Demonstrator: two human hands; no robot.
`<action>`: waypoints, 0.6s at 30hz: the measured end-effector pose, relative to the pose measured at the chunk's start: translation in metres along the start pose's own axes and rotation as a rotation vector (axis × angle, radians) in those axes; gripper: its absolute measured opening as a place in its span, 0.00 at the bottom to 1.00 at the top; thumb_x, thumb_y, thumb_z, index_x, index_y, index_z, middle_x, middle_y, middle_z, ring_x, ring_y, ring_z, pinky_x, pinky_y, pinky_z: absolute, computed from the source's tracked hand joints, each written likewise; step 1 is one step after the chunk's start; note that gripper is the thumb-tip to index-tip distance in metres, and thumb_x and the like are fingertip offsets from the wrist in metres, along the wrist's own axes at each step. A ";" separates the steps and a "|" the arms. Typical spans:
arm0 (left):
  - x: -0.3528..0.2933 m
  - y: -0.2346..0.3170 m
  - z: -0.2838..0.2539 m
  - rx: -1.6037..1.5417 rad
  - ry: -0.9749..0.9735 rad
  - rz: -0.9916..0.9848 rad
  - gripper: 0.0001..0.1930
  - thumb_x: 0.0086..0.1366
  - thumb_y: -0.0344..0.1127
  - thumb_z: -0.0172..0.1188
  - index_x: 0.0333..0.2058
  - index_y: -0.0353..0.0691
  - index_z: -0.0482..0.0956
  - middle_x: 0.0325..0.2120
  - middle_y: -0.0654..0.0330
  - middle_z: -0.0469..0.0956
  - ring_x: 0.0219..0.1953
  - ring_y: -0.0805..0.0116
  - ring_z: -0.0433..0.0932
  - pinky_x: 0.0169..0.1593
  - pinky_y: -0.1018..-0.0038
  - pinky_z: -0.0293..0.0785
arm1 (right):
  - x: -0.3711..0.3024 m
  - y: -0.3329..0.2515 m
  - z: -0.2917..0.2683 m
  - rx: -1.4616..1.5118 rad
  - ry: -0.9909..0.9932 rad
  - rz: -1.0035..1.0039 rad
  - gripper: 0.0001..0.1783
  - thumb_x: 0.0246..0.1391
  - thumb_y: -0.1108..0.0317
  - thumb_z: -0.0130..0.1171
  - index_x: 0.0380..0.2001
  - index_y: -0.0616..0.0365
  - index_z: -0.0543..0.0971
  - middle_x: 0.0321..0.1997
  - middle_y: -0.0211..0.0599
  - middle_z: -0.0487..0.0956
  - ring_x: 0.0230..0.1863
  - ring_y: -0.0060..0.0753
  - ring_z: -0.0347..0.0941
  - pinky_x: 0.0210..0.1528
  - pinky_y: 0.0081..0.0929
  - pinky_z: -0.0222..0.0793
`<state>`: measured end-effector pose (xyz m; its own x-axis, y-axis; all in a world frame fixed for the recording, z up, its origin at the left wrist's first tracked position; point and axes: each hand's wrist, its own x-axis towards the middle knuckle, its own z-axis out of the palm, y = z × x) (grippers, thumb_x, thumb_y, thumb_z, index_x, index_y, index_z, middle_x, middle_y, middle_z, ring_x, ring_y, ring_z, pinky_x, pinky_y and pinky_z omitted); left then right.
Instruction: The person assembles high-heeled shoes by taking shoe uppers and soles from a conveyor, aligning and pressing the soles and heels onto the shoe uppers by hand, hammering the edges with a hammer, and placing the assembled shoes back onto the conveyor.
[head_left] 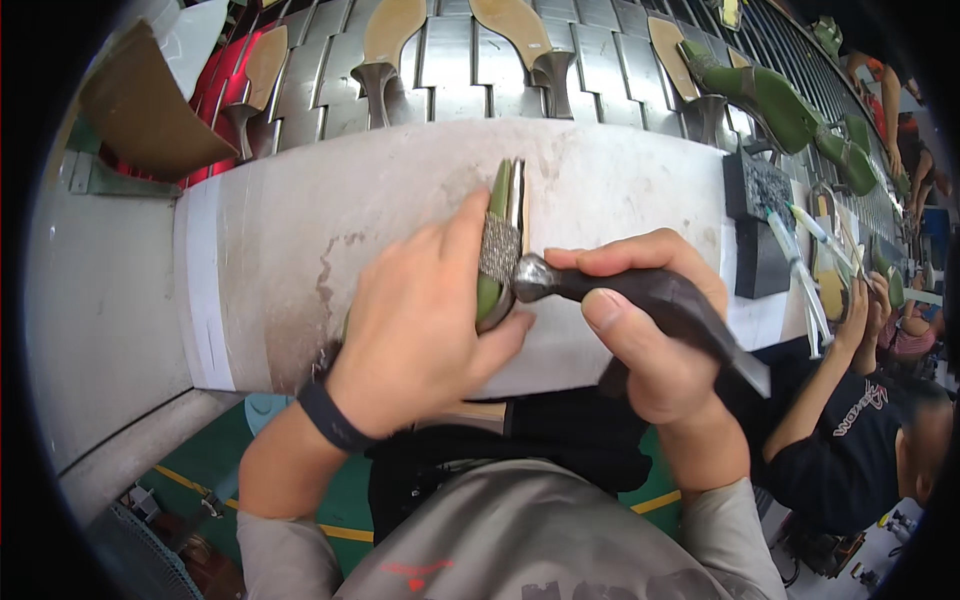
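Observation:
My left hand point(425, 300) is closed around a green shoe last with a glittery strap point(500, 250), holding it on its side on the worktable point(600, 190). A thin sole edge point(517, 190) runs along its right side. My right hand point(670, 340) grips a dark shoemaker's hammer point(640, 295). Its rounded metal face touches, or nearly touches, the sole edge beside the strap. The hammer's flattened end points to the lower right. My fingers hide part of both the last and the hammer.
Behind the table runs a slatted metal conveyor point(450, 60) carrying tan soles with heels point(395, 40) and green shoes on lasts point(765, 100). A black block point(755, 190) and pale tube-like tools point(800, 275) lie at the right. Another person point(850, 430) works at the right.

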<state>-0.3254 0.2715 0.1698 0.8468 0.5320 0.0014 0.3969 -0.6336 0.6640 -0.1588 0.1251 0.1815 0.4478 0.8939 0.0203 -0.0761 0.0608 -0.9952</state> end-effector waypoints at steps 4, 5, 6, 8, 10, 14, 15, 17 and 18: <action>-0.002 0.001 -0.004 0.027 -0.029 0.003 0.50 0.53 0.34 0.78 0.71 0.25 0.62 0.49 0.38 0.80 0.49 0.35 0.80 0.53 0.51 0.76 | 0.035 -0.014 -0.006 -0.126 -0.066 0.096 0.12 0.59 0.76 0.64 0.45 0.69 0.79 0.49 0.57 0.88 0.51 0.37 0.86 0.60 0.34 0.78; -0.002 -0.001 -0.005 0.029 -0.031 -0.002 0.50 0.53 0.34 0.78 0.71 0.25 0.62 0.49 0.38 0.80 0.49 0.35 0.80 0.53 0.51 0.76 | 0.044 -0.016 -0.006 -0.122 -0.068 0.099 0.12 0.59 0.76 0.64 0.45 0.69 0.79 0.49 0.57 0.88 0.51 0.37 0.86 0.60 0.34 0.78; -0.001 -0.001 -0.004 0.049 -0.015 0.026 0.49 0.54 0.37 0.77 0.70 0.24 0.62 0.44 0.41 0.80 0.45 0.39 0.80 0.50 0.52 0.75 | 0.051 -0.017 -0.008 -0.161 -0.101 0.089 0.12 0.59 0.75 0.64 0.45 0.69 0.80 0.49 0.56 0.88 0.51 0.36 0.86 0.60 0.33 0.78; 0.000 -0.002 -0.005 0.073 0.002 0.050 0.49 0.55 0.39 0.77 0.69 0.22 0.62 0.39 0.43 0.80 0.42 0.43 0.80 0.47 0.54 0.74 | 0.064 -0.015 -0.009 -0.200 -0.133 0.036 0.11 0.60 0.74 0.65 0.44 0.68 0.81 0.48 0.51 0.89 0.50 0.31 0.85 0.58 0.30 0.78; 0.000 0.000 -0.008 0.046 -0.021 0.012 0.50 0.52 0.35 0.78 0.70 0.24 0.62 0.46 0.39 0.80 0.46 0.37 0.81 0.52 0.52 0.76 | 0.075 -0.008 -0.009 -0.170 -0.104 0.001 0.10 0.61 0.73 0.68 0.44 0.67 0.82 0.44 0.43 0.89 0.45 0.25 0.83 0.51 0.26 0.78; -0.002 0.004 -0.009 0.096 -0.015 0.031 0.50 0.53 0.35 0.78 0.71 0.25 0.62 0.48 0.38 0.80 0.48 0.35 0.81 0.54 0.52 0.77 | 0.106 0.020 -0.017 -0.185 0.031 -0.035 0.12 0.63 0.67 0.70 0.43 0.66 0.85 0.38 0.36 0.88 0.40 0.22 0.83 0.46 0.23 0.78; 0.001 -0.002 -0.010 0.021 -0.044 0.024 0.50 0.54 0.36 0.78 0.71 0.25 0.61 0.50 0.37 0.80 0.51 0.35 0.81 0.57 0.53 0.77 | 0.110 0.036 -0.022 -0.245 0.034 0.008 0.13 0.63 0.66 0.71 0.43 0.66 0.86 0.38 0.36 0.88 0.40 0.23 0.83 0.47 0.23 0.78; 0.007 -0.005 -0.017 -0.025 -0.038 0.026 0.50 0.55 0.36 0.78 0.72 0.25 0.61 0.51 0.36 0.80 0.53 0.36 0.81 0.59 0.54 0.77 | 0.116 0.046 -0.027 -0.149 0.062 0.023 0.13 0.62 0.66 0.71 0.43 0.66 0.86 0.38 0.35 0.88 0.41 0.23 0.83 0.47 0.22 0.78; 0.004 -0.002 -0.021 -0.060 0.097 0.046 0.50 0.56 0.37 0.78 0.72 0.25 0.60 0.54 0.36 0.79 0.56 0.38 0.81 0.61 0.56 0.76 | 0.114 0.047 -0.028 -0.055 0.084 0.070 0.13 0.62 0.66 0.71 0.44 0.65 0.87 0.39 0.35 0.88 0.42 0.23 0.83 0.48 0.22 0.78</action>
<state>-0.3303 0.2871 0.1844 0.8243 0.5566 0.1033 0.3342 -0.6257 0.7048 -0.0866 0.2175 0.1344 0.5159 0.8548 -0.0555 -0.0619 -0.0274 -0.9977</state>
